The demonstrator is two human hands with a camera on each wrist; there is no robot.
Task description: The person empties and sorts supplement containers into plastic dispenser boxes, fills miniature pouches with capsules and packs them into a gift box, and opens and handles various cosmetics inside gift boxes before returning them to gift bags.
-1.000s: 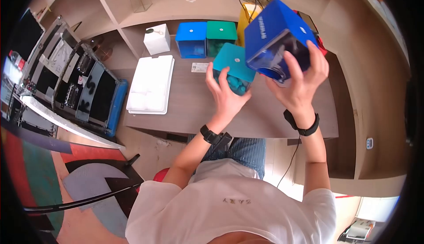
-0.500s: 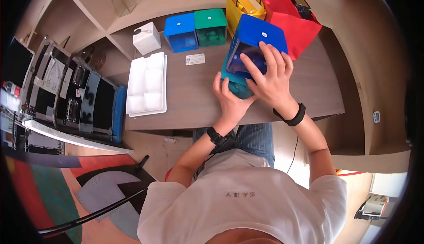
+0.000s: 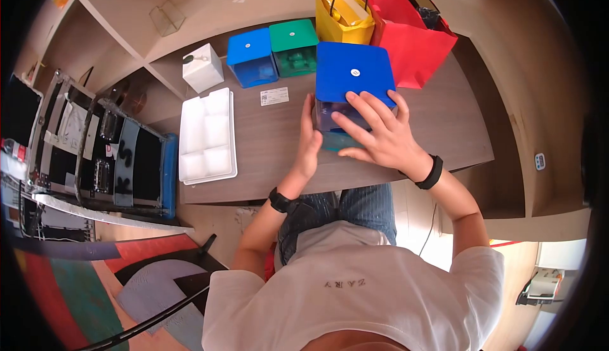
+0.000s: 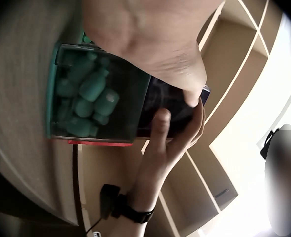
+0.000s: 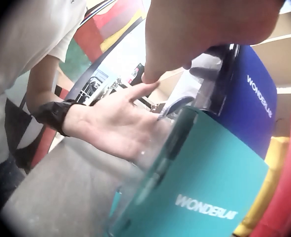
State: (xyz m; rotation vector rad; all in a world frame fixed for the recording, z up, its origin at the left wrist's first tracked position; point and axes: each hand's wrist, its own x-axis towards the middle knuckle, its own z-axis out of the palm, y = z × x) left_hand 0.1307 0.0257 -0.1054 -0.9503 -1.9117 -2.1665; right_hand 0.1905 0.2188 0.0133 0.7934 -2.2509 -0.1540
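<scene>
A dark blue box (image 3: 355, 65) with a clear front stands stacked on a teal box (image 4: 93, 94), which holds several teal bottle-shaped pieces. "WONDERLAB" is printed on the sides of both. My right hand (image 3: 388, 134) rests against the dark blue box, its fingers spread over the front edge of the lid and the clear front. Along the left side of the stack, my left hand (image 3: 309, 145) lies with straight fingers. Both hands cover much of the teal box in the head view.
Behind stand a lighter blue box (image 3: 252, 49), a green box (image 3: 294, 39), a yellow bag (image 3: 346, 32) and a red bag (image 3: 412, 49). A white divided tray (image 3: 207, 135), a white cube (image 3: 203, 68) and a printed card (image 3: 274, 96) lie to the left on the desk (image 3: 266, 154).
The dark blue box has come down from a tilted hold in my right hand to level on the teal box. My left hand has shifted from the teal box's front to the stack's left side.
</scene>
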